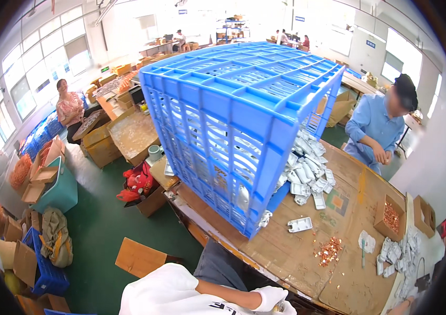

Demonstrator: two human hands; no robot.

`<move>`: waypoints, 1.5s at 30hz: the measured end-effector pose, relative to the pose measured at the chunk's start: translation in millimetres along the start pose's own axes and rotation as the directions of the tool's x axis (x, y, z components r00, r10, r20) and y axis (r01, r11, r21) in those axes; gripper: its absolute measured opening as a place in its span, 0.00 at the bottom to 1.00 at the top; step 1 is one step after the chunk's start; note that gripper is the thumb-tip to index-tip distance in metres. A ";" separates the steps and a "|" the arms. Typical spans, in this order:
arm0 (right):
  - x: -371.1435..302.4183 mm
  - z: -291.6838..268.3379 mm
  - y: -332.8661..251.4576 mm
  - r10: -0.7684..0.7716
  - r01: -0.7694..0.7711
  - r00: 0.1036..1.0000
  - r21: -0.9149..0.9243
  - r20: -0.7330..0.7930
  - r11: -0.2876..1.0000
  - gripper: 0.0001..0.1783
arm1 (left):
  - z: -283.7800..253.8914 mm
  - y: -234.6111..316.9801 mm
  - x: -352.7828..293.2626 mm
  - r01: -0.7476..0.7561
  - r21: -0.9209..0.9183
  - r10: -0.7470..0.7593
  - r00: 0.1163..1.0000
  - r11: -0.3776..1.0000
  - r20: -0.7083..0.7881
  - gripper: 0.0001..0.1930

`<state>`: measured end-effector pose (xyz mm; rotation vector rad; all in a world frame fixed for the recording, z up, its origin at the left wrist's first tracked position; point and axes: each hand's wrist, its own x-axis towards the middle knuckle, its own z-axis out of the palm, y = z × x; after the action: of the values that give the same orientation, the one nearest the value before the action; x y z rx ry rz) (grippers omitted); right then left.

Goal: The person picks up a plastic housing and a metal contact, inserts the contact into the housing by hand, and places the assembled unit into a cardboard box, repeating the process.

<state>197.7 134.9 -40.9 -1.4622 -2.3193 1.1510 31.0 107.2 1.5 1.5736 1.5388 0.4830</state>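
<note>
My left hand (271,298), in a white glove, is at the lower edge, below the near edge of the table. Its fingers look curled round something small that I cannot make out, partly cut off by the frame. I do not see my right hand for certain. A bit of bare skin (403,305) shows at the lower right; whose it is I cannot tell. Ahead, a large blue plastic crate (223,121) lies tipped on its side. Grey-white plastic housings (307,170) spill from it onto the cardboard-covered table (286,252). One housing (300,224) lies apart, near small copper-coloured pieces (329,251).
Right on the table are a box of copper-coloured pieces (391,216), a green pen-like stick (363,249) and more housings (393,257). A co-worker in blue (372,123) is across the table. Cartons (141,257) and a teal bin (57,184) stand on the floor at left.
</note>
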 end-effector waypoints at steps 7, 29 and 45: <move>-9.2 7.1 21.3 0.007 -0.016 0.999 -0.180 -0.052 0.984 0.10 | 7.3 5.2 12.8 -0.087 0.053 0.087 0.996 0.995 0.003 0.10; 6.7 -22.4 -46.1 0.112 -0.115 0.993 0.224 0.026 0.968 0.15 | -12.3 -22.5 15.7 0.006 -0.199 -0.015 0.999 0.980 -0.042 0.10; 238.2 -362.4 182.9 -0.114 -0.654 0.369 -0.344 -0.923 0.673 0.25 | -99.8 -37.5 99.3 0.034 0.305 0.188 0.718 0.952 -0.670 0.14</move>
<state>389.0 559.9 24.9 -2.0408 -1.6081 -0.6575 -52.8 226.3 -0.8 1.7993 2.1990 1.0238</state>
